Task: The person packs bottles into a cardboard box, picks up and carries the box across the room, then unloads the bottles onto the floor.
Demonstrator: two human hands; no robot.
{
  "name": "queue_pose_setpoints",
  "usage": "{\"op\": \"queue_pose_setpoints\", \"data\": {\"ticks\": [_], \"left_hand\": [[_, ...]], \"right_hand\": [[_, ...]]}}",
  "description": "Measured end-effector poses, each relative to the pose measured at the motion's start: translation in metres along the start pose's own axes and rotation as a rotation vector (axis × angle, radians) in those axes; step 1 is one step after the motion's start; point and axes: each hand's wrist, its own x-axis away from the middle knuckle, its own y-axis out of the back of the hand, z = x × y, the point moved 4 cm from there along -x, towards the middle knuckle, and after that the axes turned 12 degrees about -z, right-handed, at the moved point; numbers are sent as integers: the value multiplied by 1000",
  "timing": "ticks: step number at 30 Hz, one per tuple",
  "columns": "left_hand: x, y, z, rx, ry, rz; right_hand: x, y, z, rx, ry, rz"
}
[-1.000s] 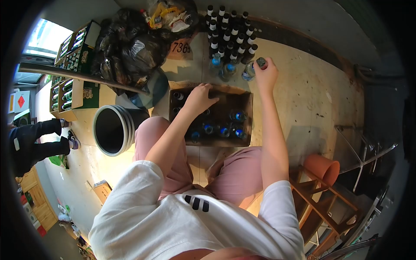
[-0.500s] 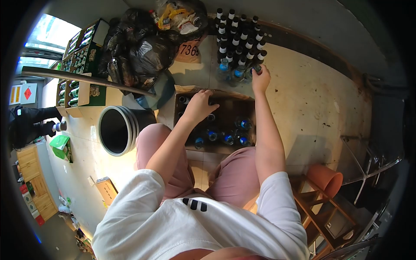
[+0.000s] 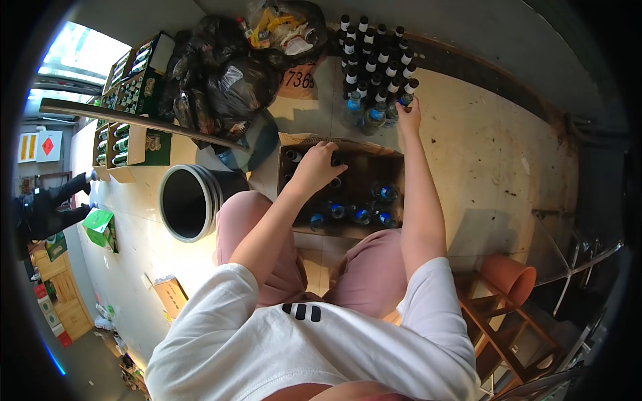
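My left hand [image 3: 318, 167] is over the cardboard box [image 3: 348, 233] between my knees, thumb and fingers apart, with nothing visible in its grasp. Under and around it, bottles stand in the box; clear ones with blue labels, such as this bottle [image 3: 361, 215], fill the near side. My right hand [image 3: 410, 119] reaches past the box's far right corner. Its fingers are closed round the upper part of a clear bottle [image 3: 402, 105] at the front of a bottle group. Two more clear blue-labelled bottles [image 3: 374, 119] stand just left of it, before dark bottles with white neck labels [image 3: 371, 63].
Black rubbish bags [image 3: 234, 83] lie at the far left, beside a metal pole [image 3: 144, 119]. A stack of grey-rimmed buckets [image 3: 211, 194] stands left of my knee. Bottle crates [image 3: 157, 144] and another person's dark sleeve [image 3: 50, 217] are further left. An orange pot [image 3: 511, 281] lies at right.
My right hand remains at the clear bottle, and my left hand stays over the box. The whole view has shifted slightly. The other person's arms at the left have moved.
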Motion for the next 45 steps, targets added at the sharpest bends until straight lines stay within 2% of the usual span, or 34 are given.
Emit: {"op": "queue_pose_setpoints", "data": {"ticks": [2,5,7,8,9,11,13,17,20,22,23,25,27,32,34,37,39,45], "left_hand": [[1,-2,2,2,-2,3],[2,-1,-1,29,-33,5],[2,-5,-2,14,-50,10],[2,-6,-5,15,-63,14],[2,-7,-8,26,-66,18],[5,-10,-12,18,-66,62],[8,-13,-16,23,-86,74],[7,-21,-28,48,-148,67],[8,-29,-28,65,-199,82],[8,-31,-29,75,-240,80],[8,-32,-27,61,-223,85],[7,-28,-29,46,-206,89],[6,-25,-29,47,-146,134],[4,-21,-32,51,-209,56],[3,-21,-32,65,-200,56],[0,-21,-28,92,-269,-24],[-3,-21,-25,96,-214,42],[-5,-16,-26,113,-167,39]], "right_hand": [[1,0,-1,-43,-40,14],[9,19,8,57,-90,56],[24,37,31,311,201,105],[33,45,38,424,186,290],[43,58,50,436,185,286],[74,72,55,702,72,648],[103,87,62,883,104,789],[151,102,66,1080,121,907],[162,91,28,1020,171,789],[165,96,42,950,249,597],[165,98,45,953,247,594],[163,102,61,829,318,560],[159,108,80,785,302,527],[138,141,140,556,361,351],[126,158,170,335,263,260],[115,176,211,239,243,140],[111,177,216,199,264,83],[103,175,226,54,396,-105]]}}
